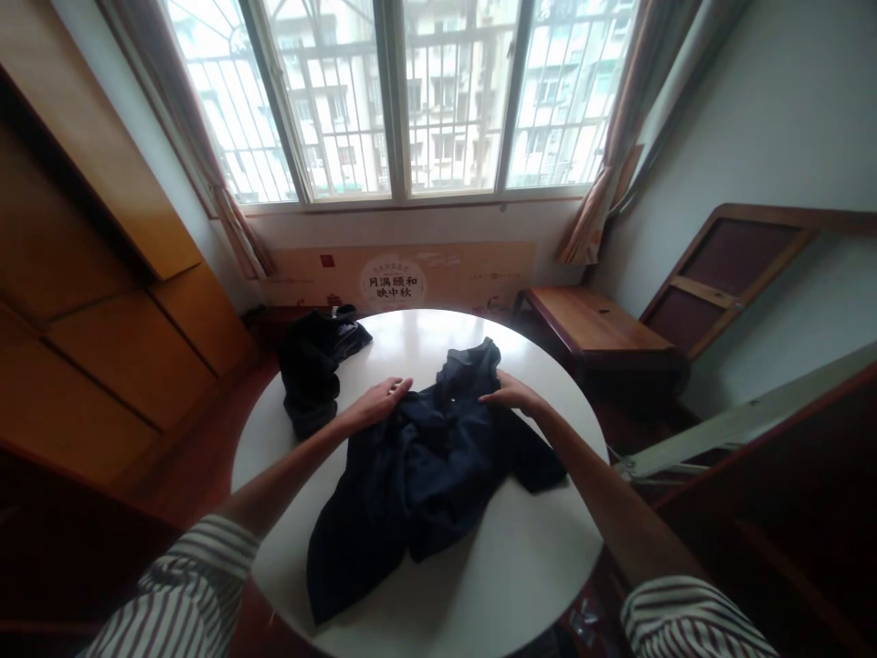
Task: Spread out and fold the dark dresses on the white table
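Observation:
A dark navy shirt (425, 466) lies crumpled across the round white table (480, 567), its collar toward the window. My left hand (375, 399) rests on the shirt's left shoulder area, fingers stretched toward the middle. My right hand (511, 393) lies flat on the shirt's right side near the collar, fingers pointing left. Neither hand grips the cloth as far as I can see. A second dark garment (315, 366) sits bunched at the table's far left edge, apart from both hands.
A low wooden bench (593, 320) stands beyond the table at the right, a folded wooden frame (740, 274) leaning on the wall. Orange wooden cabinets (102, 302) line the left. A barred window (411, 91) with curtains fills the back wall.

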Motion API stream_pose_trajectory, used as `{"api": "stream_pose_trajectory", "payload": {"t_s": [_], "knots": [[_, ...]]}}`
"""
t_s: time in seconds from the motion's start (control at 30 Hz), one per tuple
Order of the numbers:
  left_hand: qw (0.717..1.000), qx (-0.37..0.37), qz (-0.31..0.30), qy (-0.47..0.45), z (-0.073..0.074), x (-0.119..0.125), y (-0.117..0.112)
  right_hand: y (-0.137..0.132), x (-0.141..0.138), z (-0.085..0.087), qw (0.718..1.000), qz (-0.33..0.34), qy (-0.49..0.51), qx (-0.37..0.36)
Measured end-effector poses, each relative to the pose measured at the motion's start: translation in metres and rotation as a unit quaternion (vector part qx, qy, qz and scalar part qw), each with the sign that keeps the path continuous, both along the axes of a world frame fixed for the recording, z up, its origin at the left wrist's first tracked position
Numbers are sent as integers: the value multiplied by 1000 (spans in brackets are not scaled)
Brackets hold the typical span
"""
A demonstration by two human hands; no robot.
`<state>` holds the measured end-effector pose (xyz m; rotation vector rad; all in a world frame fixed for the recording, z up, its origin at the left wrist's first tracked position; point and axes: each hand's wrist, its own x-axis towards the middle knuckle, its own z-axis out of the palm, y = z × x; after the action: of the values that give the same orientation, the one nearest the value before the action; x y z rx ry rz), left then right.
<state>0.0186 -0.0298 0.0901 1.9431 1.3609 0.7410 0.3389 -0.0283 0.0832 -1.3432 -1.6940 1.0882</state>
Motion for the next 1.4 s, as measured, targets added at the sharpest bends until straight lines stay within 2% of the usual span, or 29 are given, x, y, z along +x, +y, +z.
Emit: {"api": "stream_pose_trajectory", "payload": {"t_s": [0.1, 0.2, 0.3, 0.4, 0.43, 0.5, 0.53, 0.6, 0.63, 0.67, 0.73, 0.8, 0.83, 0.87, 0.97, 1.07, 1.27, 1.4], "knots": [[999, -3, 9, -32, -14, 7, -10, -1, 7, -7, 1000, 14, -6, -11], [999, -5, 19, -49, -17, 10, -8, -4, 20, -2, 999, 9, -9, -37], [997, -3, 35, -73, -8, 2, 10, -5, 44, 7, 998, -19, 3, -67], [991, -23, 76, -105, 8, -26, 31, -7, 75, 10, 996, -86, 6, -34], [989, -38, 104, -95, 14, -37, 35, -9, 83, 10, 993, -117, -20, -11], [986, -48, 162, -2, 27, -57, 38, -13, 89, 9, 972, -188, -135, 42], [979, -20, 188, 71, 32, -64, 36, -15, 86, 9, 948, -225, -211, 75], [956, 102, 195, 194, 42, -64, 30, -19, 70, 10, 897, -256, -333, 139], [947, 168, 165, 220, 45, -58, 27, -20, 57, 11, 885, -243, -361, 165], [943, 220, 110, 223, 45, -48, 25, -20, 42, 11, 887, -212, -368, 182], [946, 247, -54, 204, 39, -22, 25, -18, 11, 7, 909, -127, -362, 160], [939, 199, -192, 207, 21, 4, 30, -14, -17, -2, 921, -73, -375, 71], [933, 165, -226, 225, 9, 14, 34, -11, -28, -8, 918, -64, -392, 19], [929, 131, -235, 252, -4, 22, 38, -8, -37, -15, 909, -64, -410, -27], [923, 58, -193, 329, -39, 35, 50, 5, -51, -33, 888, -79, -445, -91], [926, 38, -129, 353, -58, 40, 62, 29, -50, -42, 887, -72, -446, -96], [930, 34, -26, 364, -62, 57, 92, 99, -32, -42, 893, -9, -448, -52], [933, 47, 23, 355, -67, 67, 108, 136, -25, -37, 896, 5, -443, -18]]}}
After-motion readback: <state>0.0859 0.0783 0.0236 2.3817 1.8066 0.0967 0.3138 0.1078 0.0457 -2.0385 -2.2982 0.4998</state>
